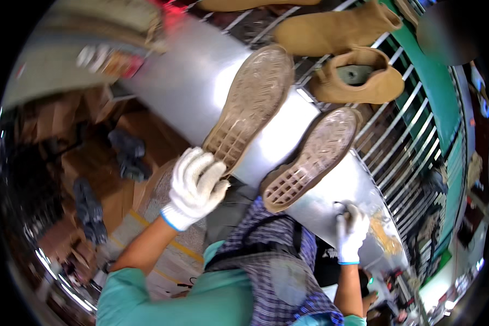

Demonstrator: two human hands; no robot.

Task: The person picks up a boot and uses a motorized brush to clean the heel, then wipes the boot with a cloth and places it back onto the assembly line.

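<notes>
Metal counter (179, 70) is being occupied by two brown soles, and a barred rack (396, 111) is being used alongside it. On the rack, two tan shoe uppers are being kept: the longer upper (331, 32) is being laid on its side, the shorter upper (358, 84) is being stood with its opening up. Over the counter, the left sole (255, 95) is being shown with its patterned face up, heel end toward the person; the right sole (315, 157) is being shown the same way, just beside it, looking glossier. The left sole's heel is being met by the gloved left hand (193, 190), fingers being curled loosely, thumb being held apart; whether the heel is being pinched or only touched cannot be told. The gloved right hand (352, 231) is being held well apart from both soles, near the counter's edge, fingers being bent; a small dark thing (340, 206) is being seen at its fingertips, grip being too blurred to tell. Progress, judged: both soles are being laid out, so setup is probably done; no upper is being joined to either sole, so any fitting is apparently being left.
</notes>
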